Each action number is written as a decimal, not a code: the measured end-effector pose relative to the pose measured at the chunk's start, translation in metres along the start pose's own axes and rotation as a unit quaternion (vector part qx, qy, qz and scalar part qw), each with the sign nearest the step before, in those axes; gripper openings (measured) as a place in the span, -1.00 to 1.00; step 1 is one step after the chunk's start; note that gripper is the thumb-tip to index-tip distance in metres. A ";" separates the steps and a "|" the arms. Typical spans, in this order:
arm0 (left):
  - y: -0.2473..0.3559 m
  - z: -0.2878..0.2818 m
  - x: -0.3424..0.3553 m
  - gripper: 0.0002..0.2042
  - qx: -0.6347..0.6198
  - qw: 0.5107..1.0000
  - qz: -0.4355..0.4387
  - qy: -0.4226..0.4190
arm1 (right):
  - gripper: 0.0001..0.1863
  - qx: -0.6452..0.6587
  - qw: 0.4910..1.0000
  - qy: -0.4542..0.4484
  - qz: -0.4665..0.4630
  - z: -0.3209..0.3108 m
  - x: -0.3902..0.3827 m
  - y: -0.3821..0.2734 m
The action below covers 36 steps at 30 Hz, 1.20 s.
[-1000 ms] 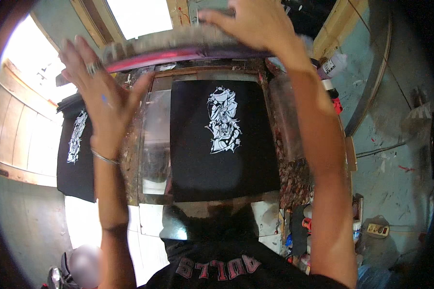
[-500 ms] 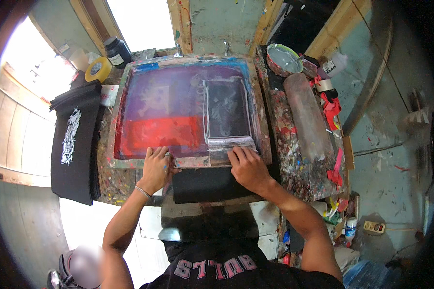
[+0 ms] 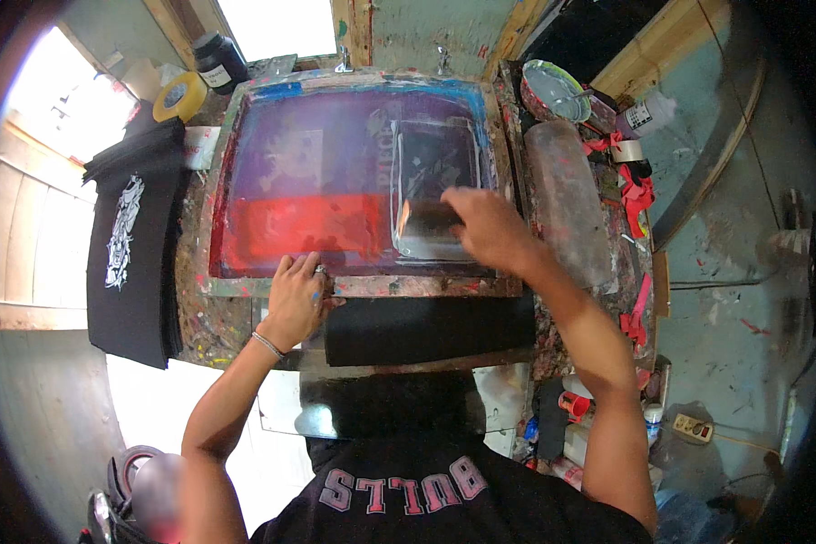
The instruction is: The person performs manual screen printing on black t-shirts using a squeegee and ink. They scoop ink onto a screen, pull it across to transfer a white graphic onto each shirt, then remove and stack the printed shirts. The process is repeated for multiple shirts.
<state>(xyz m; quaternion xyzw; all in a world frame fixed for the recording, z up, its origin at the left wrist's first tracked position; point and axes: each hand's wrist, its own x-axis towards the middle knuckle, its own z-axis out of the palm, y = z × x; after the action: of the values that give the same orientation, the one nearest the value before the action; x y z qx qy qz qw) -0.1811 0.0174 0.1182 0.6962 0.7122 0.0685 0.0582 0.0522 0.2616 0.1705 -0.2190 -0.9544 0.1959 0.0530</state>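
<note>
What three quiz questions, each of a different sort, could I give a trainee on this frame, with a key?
1. What does the right hand hold?
2. True or false: the left hand is holding the roll of tape.
3. Relative to the wooden frame, the bowl is: a) left, b) right, c) underneath?

Key:
1. A dark scraper, somewhat blurred.
2. False; it is on the frame's near edge.
3. b

We note the framed screen (image 3: 390, 287) lying over a cloth panel (image 3: 431, 332), whose near part extends before it. A squeegee (image 3: 429, 220) sits within the screen's right half. Stacked cloths (image 3: 140, 272) lie left; tape roll (image 3: 179, 97) and jar (image 3: 218, 63), behind left; bowl (image 3: 535, 100), behind right.
</note>
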 end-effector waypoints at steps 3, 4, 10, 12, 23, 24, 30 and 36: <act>-0.003 0.003 -0.002 -0.63 0.000 1.000 -0.013 0.001 | -0.77 -0.053 0.997 0.044 -0.020 0.022 -0.033 -0.027; -0.002 0.005 -0.003 -0.63 0.001 1.000 -0.016 0.006 | -0.78 -0.076 0.995 0.066 -0.024 0.029 -0.037 -0.031; -0.007 0.005 0.000 -0.58 -0.010 0.999 0.030 0.043 | -0.80 -0.216 0.946 0.236 -0.056 0.055 0.012 0.020; -0.006 0.004 0.000 -0.57 -0.010 0.999 0.023 0.046 | -0.79 -0.213 0.945 0.245 -0.049 0.049 0.055 0.040; -0.006 0.003 0.001 -0.56 -0.027 0.998 0.011 0.053 | -0.69 -0.132 0.987 0.080 0.043 -0.024 0.170 0.092; -0.007 0.002 0.001 -0.56 -0.030 0.998 0.008 0.052 | -0.69 -0.137 0.987 0.073 0.049 -0.021 0.170 0.091; -0.007 0.002 -0.005 -0.55 -0.033 0.999 0.003 0.038 | -0.75 -0.098 0.991 0.088 0.018 0.006 0.115 0.069; -0.007 0.006 -0.004 -0.56 -0.036 0.997 0.015 0.059 | -0.73 -0.058 0.993 0.101 -0.015 0.027 -0.001 -0.002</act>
<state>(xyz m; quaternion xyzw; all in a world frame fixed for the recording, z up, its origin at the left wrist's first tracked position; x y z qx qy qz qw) -0.1871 0.0135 0.1106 0.6986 0.7013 0.1361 0.0400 0.0468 0.2501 0.1462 -0.2260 -0.9570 0.1164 0.1395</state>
